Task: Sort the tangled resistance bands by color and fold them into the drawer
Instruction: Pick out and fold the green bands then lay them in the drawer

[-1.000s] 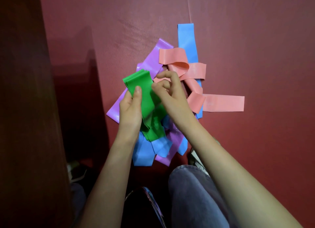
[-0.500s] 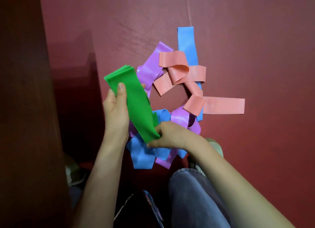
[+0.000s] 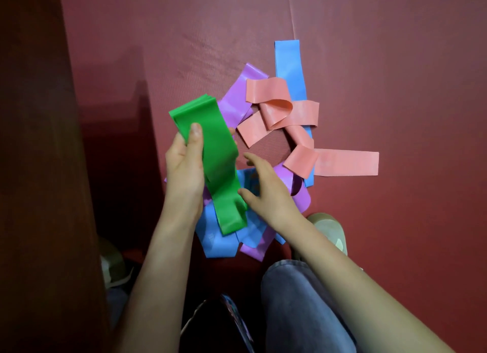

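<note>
Green band (image 3: 216, 152) in left hand (image 3: 184, 168)

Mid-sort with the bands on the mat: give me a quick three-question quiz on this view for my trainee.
1. Multiple choice: which hand holds the folded green band? A left, B right, C both.
2. True or false: the pink band crosses over the blue band.
3. Count: how many band colours are in view?
Key: 1 A, the left hand, thumb on top. 2 True. 3 Four: green, purple, pink, blue.
</note>
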`<state>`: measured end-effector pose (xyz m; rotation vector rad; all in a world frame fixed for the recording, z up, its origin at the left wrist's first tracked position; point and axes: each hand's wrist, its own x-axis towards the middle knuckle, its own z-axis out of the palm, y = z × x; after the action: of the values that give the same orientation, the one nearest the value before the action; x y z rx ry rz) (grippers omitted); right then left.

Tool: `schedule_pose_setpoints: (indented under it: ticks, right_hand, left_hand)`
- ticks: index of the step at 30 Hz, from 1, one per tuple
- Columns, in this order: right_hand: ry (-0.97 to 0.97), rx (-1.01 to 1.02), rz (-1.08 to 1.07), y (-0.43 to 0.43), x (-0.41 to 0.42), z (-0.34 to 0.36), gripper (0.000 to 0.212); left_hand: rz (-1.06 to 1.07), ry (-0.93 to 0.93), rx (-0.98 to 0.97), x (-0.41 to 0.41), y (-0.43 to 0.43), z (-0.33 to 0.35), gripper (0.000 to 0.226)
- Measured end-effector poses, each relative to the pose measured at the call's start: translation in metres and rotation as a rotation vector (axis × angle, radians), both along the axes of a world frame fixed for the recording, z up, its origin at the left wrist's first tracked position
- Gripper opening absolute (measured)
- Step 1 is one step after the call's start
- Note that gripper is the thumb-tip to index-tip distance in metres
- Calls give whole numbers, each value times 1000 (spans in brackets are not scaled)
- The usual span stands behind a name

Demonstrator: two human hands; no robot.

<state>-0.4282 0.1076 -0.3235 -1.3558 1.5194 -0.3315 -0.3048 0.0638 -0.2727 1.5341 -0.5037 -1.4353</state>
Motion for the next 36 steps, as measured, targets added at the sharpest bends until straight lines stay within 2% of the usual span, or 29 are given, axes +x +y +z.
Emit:
schedule_pose_setpoints:
  ticks: [5, 8, 13, 18, 21, 26, 36]
  right_hand:
    - [-120, -65, -26, -3, 1, -5, 75]
    - [-233, -99, 2, -8, 3, 0, 66]
    - [-230, 159, 44, -11, -6, 8, 38]
    - [-227, 347, 76, 1, -27, 15, 29]
    - [-227, 415, -1, 7, -40, 25, 30]
    - [-350, 407, -126, 8, -61, 51, 32]
    - [-316, 432, -177, 21, -90, 110, 26]
  left_hand:
    - [-77, 10, -57, -8, 1, 9, 24]
    - [-124, 8, -90, -13, 1, 18, 24]
    - [-138, -57, -118, -20, -3, 31, 17]
    - [-200, -23, -154, -34, -17, 60, 17]
    - [-212, -3, -188, -38, -27, 82, 18]
    - [-212, 44, -227, -44, -30, 120, 25]
    - [-124, 92, -258, -67, -20, 196, 22]
